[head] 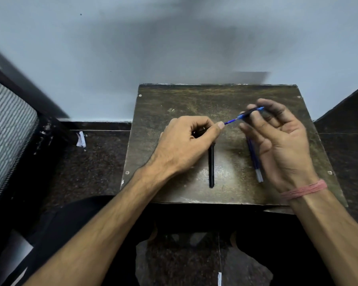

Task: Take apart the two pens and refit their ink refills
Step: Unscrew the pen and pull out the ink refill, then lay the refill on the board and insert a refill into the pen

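Observation:
Above the worn dark board [174, 100], my left hand [186, 141] pinches the near end of a thin blue ink refill [230, 121] and also holds a dark pen part in its fist. My right hand [281, 141] grips a blue pen barrel [250, 112] with its fingertips; the refill's far end sits inside it. A black pen barrel [211, 164] lies upright-wise on the board under my left hand. A blue pen piece with a pale end [255, 164] lies on the board beneath my right palm, partly hidden.
The board rests on a small stand against a pale wall [174, 48]. A striped cushion on a dark chair frame [6, 129] stands at the left. Dark speckled floor [91, 162] surrounds the stand, with my knees below the near edge.

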